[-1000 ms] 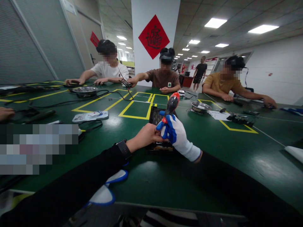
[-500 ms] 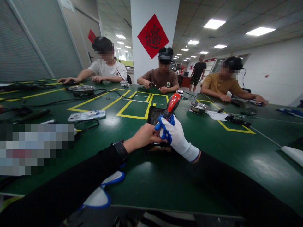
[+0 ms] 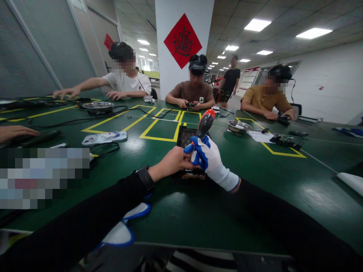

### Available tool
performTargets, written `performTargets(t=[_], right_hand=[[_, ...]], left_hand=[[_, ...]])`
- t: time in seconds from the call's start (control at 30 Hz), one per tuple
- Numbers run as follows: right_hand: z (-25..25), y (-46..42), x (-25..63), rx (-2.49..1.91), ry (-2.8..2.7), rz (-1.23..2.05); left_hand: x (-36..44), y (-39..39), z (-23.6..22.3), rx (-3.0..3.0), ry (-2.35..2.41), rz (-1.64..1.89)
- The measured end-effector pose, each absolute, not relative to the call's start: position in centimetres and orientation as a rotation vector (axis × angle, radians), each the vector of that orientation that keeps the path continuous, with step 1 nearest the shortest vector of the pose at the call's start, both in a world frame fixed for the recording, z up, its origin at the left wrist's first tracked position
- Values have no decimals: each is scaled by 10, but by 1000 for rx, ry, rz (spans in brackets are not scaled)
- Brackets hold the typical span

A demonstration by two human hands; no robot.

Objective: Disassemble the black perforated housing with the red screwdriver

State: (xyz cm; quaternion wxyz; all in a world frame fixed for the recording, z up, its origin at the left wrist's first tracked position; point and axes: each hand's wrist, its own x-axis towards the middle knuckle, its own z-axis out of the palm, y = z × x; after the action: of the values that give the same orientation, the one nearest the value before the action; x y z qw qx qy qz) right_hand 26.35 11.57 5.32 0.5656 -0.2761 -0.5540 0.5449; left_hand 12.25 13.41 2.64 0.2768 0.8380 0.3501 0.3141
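Observation:
In my right hand (image 3: 214, 162), which wears a white glove with blue-coated fingers, is a screwdriver (image 3: 205, 124). Its thick red and dark grey handle points up and leans slightly right. My bare left hand (image 3: 173, 161) meets the gloved fingers low on the tool, its thumb and fingers pinched together. Whatever lies between those fingertips is hidden. Beneath both hands lies a black open case or device (image 3: 185, 136) with small parts inside; the screwdriver's tip is out of sight.
A loose white and blue glove (image 3: 120, 233) lies by the near edge under my left forearm. A patterned phone case (image 3: 104, 138), a metal bowl (image 3: 98, 107), another bowl (image 3: 238, 126) and black parts (image 3: 286, 141) sit farther off. Co-workers sit across the green table (image 3: 255, 211).
The screwdriver handle has turned: its red side faced me half a second ago, now its grey side does. Both hands keep nearly the same place. Across the table, co-workers' arms have shifted.

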Motion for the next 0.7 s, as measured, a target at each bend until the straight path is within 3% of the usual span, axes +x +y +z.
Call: performTargets(t=[0.37, 0.7], right_hand=[[53, 119, 269, -600, -1323, 1378], [55, 116, 263, -688, -1257, 1232]], left_hand=[[122, 134, 27, 2305, 961, 770], [123, 133, 26, 2282, 1002, 838]])
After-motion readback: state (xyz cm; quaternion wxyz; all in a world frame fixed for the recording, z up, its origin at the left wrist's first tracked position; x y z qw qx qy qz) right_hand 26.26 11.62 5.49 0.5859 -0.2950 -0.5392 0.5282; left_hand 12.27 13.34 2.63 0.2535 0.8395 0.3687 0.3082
